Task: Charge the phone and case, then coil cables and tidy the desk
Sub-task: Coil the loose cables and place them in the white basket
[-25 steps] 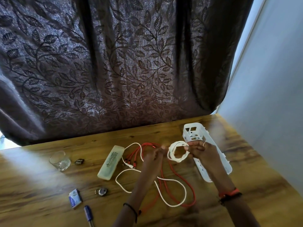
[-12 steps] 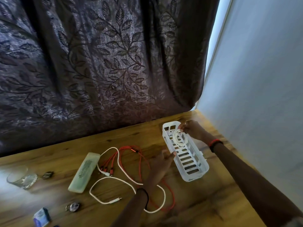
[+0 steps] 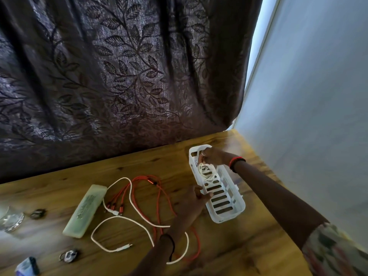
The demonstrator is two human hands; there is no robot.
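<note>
Over white basket (image 3: 229, 216), coiled cable (image 3: 207, 173) is pinched by right hand (image 3: 214, 156); rim is touched by left hand (image 3: 193, 202), grip unclear.

I log a dark curtain (image 3: 123, 76) with a woven leaf pattern, hanging in folds across the back and down to the rear edge of the wooden desk (image 3: 249, 246). A plain pale wall (image 3: 318, 96) closes the right side. Between curtain and wall runs a narrow strip of daylight (image 3: 259, 46). The desk grain is warm brown and knotty, with glare at far left.
</note>
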